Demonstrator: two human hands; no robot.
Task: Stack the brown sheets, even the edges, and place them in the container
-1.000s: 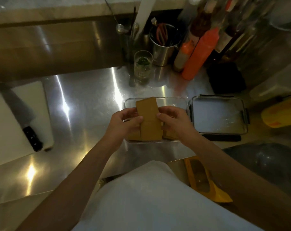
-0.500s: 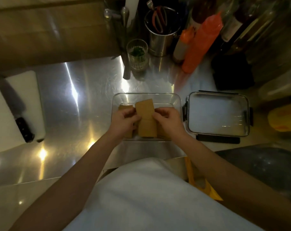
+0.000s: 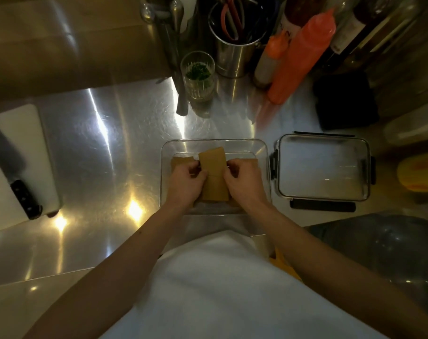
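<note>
Brown rectangular sheets (image 3: pixel 213 177), stacked, are pinched along both long edges by the left hand (image 3: pixel 186 184) and right hand (image 3: pixel 244 184), probably to square them, just inside the clear rectangular plastic container (image 3: pixel 262 152); its clip-lock lid (image 3: pixel 323 167) lies beside its right wall.

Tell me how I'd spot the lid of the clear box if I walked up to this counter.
Start at the steel counter and find the clear container under the two hands. The lid lies flat just to its right, not touching it. Unlike the open, deep container holding brown sheets, it is shallow, frosted and edged with dark clips.
</note>
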